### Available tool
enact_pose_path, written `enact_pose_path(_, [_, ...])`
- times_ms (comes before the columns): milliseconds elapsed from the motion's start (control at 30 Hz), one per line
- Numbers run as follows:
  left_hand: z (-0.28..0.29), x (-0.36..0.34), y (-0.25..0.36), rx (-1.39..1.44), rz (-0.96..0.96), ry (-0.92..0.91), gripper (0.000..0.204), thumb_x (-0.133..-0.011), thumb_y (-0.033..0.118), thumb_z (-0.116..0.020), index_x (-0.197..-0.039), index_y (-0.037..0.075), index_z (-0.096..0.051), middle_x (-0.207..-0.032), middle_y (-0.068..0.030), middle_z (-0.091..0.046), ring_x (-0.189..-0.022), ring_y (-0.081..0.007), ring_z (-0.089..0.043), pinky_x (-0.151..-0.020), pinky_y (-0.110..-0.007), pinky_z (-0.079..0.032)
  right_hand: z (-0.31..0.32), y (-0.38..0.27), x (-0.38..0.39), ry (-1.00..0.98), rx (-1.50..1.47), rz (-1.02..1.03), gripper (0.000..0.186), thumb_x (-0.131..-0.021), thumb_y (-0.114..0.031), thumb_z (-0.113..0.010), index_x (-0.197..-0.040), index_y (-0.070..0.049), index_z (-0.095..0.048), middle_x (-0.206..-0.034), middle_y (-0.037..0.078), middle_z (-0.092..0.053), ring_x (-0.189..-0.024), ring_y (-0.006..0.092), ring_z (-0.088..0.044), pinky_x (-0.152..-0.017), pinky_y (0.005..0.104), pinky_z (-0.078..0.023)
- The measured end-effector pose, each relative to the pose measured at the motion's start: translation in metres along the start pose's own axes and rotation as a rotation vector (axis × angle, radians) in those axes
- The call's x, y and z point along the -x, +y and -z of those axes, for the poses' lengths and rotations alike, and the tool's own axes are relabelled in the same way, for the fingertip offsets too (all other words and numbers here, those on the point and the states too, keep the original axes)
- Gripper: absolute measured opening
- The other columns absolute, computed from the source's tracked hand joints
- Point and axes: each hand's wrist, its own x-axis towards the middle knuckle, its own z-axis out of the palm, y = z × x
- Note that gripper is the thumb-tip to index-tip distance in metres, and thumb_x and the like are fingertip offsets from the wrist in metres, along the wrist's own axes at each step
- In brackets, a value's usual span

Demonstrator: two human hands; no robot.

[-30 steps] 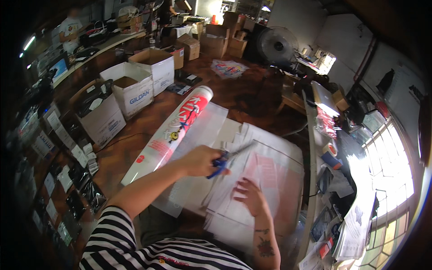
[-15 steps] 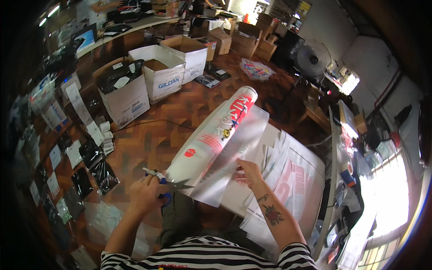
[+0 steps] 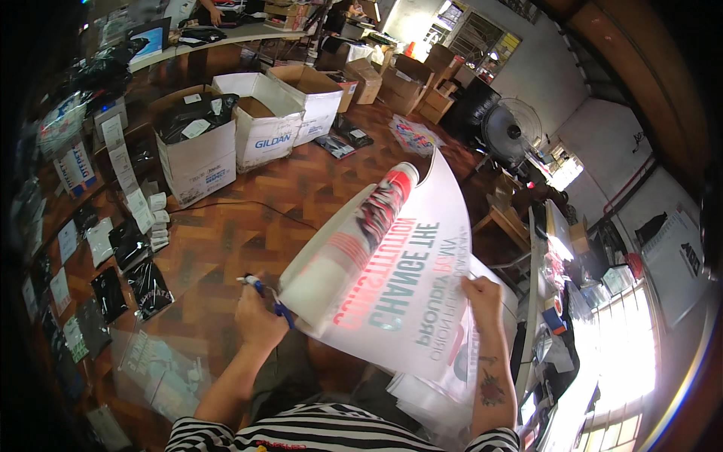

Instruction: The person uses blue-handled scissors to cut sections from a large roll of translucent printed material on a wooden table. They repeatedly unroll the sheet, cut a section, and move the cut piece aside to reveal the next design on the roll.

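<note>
Head view is looking down over a wood-block floor [image 3: 248, 218]; the left hand [image 3: 260, 320] is curling shut around a pair of blue-handled scissors [image 3: 265, 292], whose tip is pointing to the person's left, just beside the near end of a long roll of translucent white printed film [image 3: 350, 241]; the roll is lying at a slant, its far end rising away from the person; the right hand [image 3: 482, 295] is pinching the edge of a loose sheet of the same printed film [image 3: 422, 301], thumb and fingers pressed together on it; the sheet is curving up from the roll and arching across toward the right hand, its red and dark lettering showing in reverse through the material; more white sheets [image 3: 425, 395] are lying beneath it near the person's lap; well apart on the floor, open white and brown cardboard boxes [image 3: 248, 128] are standing, one holding black bagged goods; flat packets in clear and black bags [image 3: 113, 264] are lying in rows at the left; a standing fan [image 3: 512, 132] is showing at the far right.
</note>
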Motion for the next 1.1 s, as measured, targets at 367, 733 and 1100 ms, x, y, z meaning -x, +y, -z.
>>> enact_pose_path(367, [-0.028,0.007,-0.010,0.102,0.202,0.000,0.067,-0.064,0.012,-0.074,-0.123,0.004,-0.045,-0.101,-0.0156,-0.055,-0.091,-0.0342,-0.057,-0.077,-0.041,-0.046,0.079,0.179,0.099,0.179,-0.405,-0.555,0.019,-0.081,-0.012,-0.068,-0.079,0.007,-0.066,-0.070,0.007,-0.065,-0.058,0.0142,-0.060,-0.053,0.0257,-0.046])
enact_pose_path(733, [0.043,0.066,-0.020,0.463,-0.216,-0.858,0.043,-0.068,0.022,-0.073,-0.105,0.006,-0.058,-0.076,-0.0120,-0.057,-0.076,-0.0245,-0.063,-0.065,-0.034,-0.048,0.014,0.077,0.126,0.181,0.724,-0.116,0.065,-0.073,-0.036,-0.075,-0.123,-0.004,-0.049,-0.121,0.014,-0.051,-0.116,0.0324,-0.045,-0.095,0.0462,-0.034])
enact_pose_path(1100, [0.026,0.105,0.020,0.278,0.253,-1.616,0.041,-0.082,0.037,-0.065,-0.103,0.001,-0.064,-0.072,-0.0104,-0.061,-0.067,-0.0178,-0.056,-0.066,-0.030,-0.044,-0.087,0.026,0.196,-0.190,0.332,0.636,0.028,-0.076,-0.014,-0.063,-0.102,-0.005,-0.061,-0.102,0.008,-0.057,-0.099,0.0251,-0.054,-0.086,0.0409,-0.042])
